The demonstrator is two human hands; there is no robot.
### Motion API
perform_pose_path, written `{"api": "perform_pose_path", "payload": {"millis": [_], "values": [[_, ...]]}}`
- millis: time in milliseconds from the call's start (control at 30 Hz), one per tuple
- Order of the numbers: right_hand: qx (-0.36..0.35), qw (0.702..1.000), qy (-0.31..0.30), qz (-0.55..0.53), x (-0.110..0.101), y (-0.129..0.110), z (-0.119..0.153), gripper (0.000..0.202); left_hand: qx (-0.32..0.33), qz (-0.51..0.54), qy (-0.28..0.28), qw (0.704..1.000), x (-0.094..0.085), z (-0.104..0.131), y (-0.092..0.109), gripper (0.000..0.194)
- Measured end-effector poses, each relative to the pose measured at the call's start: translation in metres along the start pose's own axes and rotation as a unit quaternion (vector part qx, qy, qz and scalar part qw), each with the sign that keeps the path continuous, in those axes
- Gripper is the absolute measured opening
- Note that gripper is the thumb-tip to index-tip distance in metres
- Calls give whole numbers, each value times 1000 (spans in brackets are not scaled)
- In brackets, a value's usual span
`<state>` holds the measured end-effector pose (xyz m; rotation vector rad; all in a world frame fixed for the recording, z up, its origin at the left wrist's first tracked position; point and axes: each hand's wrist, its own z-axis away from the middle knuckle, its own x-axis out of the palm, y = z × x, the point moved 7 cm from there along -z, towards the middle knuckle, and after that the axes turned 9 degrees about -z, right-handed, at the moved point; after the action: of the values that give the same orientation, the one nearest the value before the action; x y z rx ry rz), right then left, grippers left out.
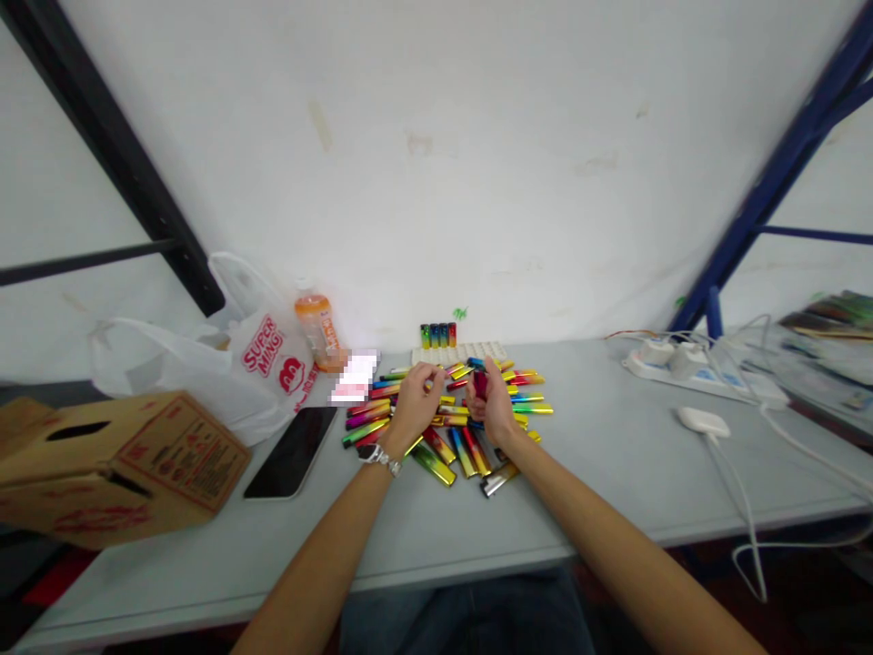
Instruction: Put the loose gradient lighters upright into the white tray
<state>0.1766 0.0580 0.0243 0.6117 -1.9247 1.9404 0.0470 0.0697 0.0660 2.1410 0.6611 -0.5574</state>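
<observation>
My right hand [492, 408] is wrapped round a dark red lighter [481, 384], held upright above the pile. To its left, my left hand [416, 400] hovers over the lighters with its fingers curled in; whatever may be between them is hidden. Shiny multicoloured lighters [435, 464] lie scattered on the table under and around both hands. Behind them is a white tray with holes [470, 352]. Several lighters [438, 335] stand upright in a row at its left end.
On the left are a cardboard box [184, 464], a plastic bag [263, 364], an orange drink bottle [319, 327] and a black-screened phone [292, 452]. To the right, a power strip [709, 377] and a white charger [704, 421] trail cables over the grey table [614, 473].
</observation>
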Motion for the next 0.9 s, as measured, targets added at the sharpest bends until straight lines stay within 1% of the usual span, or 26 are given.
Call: {"api": "perform_pose_path", "payload": {"millis": [100, 167, 333, 433, 500, 600, 667, 800, 900], "values": [[18, 999, 0, -29, 3, 1, 4, 62, 5, -3, -1, 1000, 0, 0, 0, 22], [18, 1000, 15, -12, 2, 1, 4, 60, 9, -4, -3, 1000, 0, 0, 1, 22], [-18, 997, 50, 59, -4, 0, 0, 52, 6, -5, -10, 1000, 0, 1, 1, 21], [-35, 994, 65, 75, -7, -2, 0, 49, 2, -6, -9, 1000, 0, 1, 1, 21], [-33, 995, 58, 68, -6, -2, 0, 50, -1, -3, -5, 1000, -2, 1, 3, 21], [-32, 998, 20, 50, -1, 0, -1, 56, -5, 22, 3, 1000, -4, 0, 8, 21], [-66, 996, 13, 66, 0, -2, -2, 55, -15, 60, 1, 998, -3, 0, 12, 22], [-158, 976, 24, 149, 0, -9, 0, 37, -59, 131, -19, 990, 7, -4, 14, 27], [-181, 971, 15, 159, 3, -10, 3, 29, -92, 163, -24, 982, 11, -8, 12, 26]]}}
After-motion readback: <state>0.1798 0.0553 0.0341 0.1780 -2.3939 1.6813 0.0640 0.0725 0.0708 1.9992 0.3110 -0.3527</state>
